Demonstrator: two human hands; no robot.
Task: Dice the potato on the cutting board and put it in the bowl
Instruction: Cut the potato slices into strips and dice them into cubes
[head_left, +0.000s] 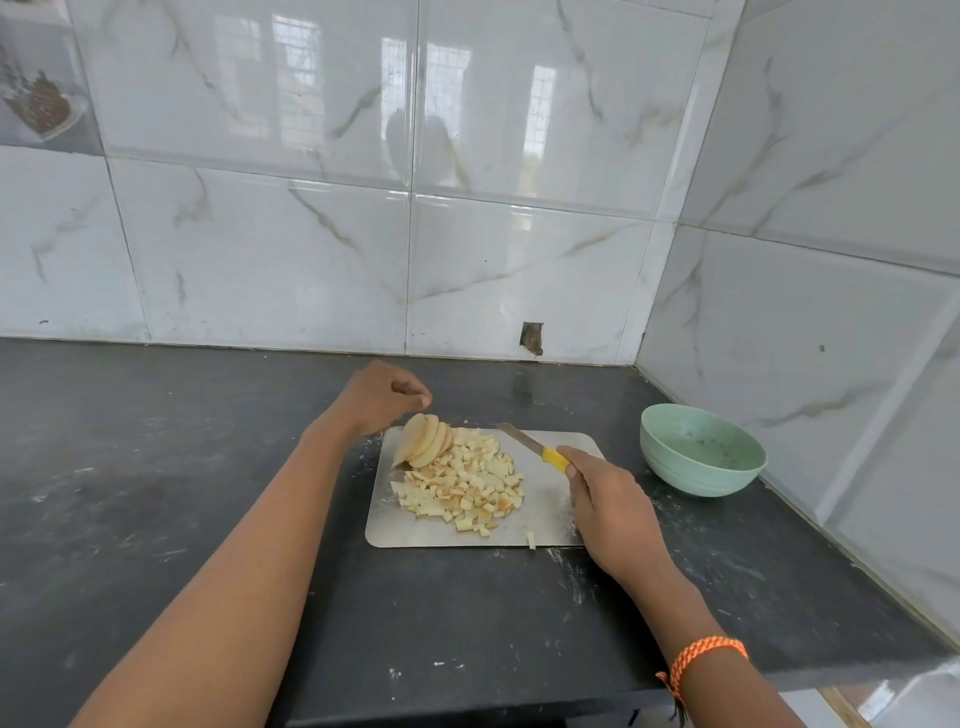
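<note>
on the dark counter (208, 467), a flat silver cutting board (550, 519) near the middle. on the board, a big pile of small potato cubes (467, 486), and at its far left corner a few round potato slices (423, 440) leaning together, not yet diced. one little cube (531, 540) right at the near edge of the board. left hand (379, 397) just behind the slices, fingers loosely curled, holding nothing, thumb tip close to the top slice; cannot tell if touching. right hand (608, 499) on the right side of the board, fingers wrapped round the yellow handle of a knife (530, 444), blade pointing far and left, just beside the pile. green bowl (701, 449) to the right of the board, near the wall corner, no potato in it. orange band (706, 657) on the right wrist.
</note>
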